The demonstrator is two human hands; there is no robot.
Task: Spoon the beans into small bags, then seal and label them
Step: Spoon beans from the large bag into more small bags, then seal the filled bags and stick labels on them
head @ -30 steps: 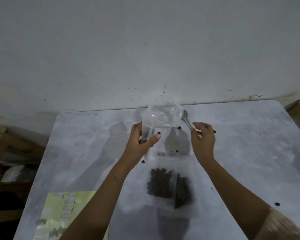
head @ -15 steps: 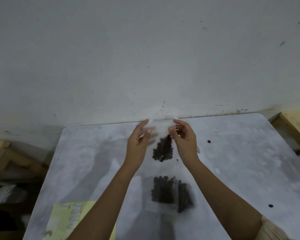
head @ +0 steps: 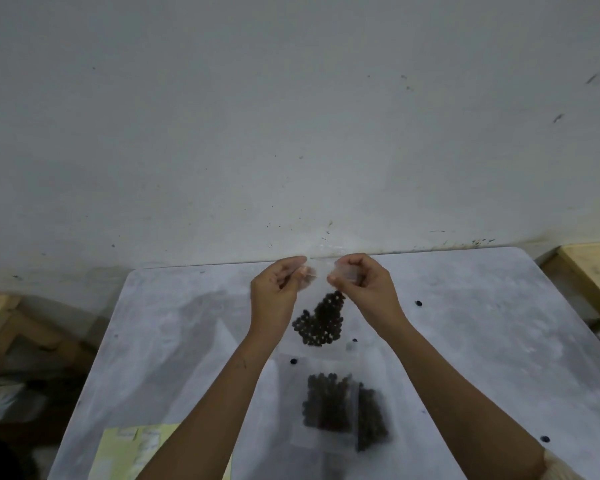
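While L hand (head: 274, 292) & R hand (head: 364, 285) pinch bag (head: 321, 271), beans (head: 321, 320) hang

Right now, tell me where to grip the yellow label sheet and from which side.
Take the yellow label sheet by its far left corner, coming from the left. It lies flat at the table's near-left edge, and the left forearm crosses over its right side, so only the left part is free to pinch.

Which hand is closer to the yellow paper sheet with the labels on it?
Left. The left hand is up above the pale yellow label sheet at the table's near-left corner; the right hand is farther across, on the other side of the held clear bag of dark beans.
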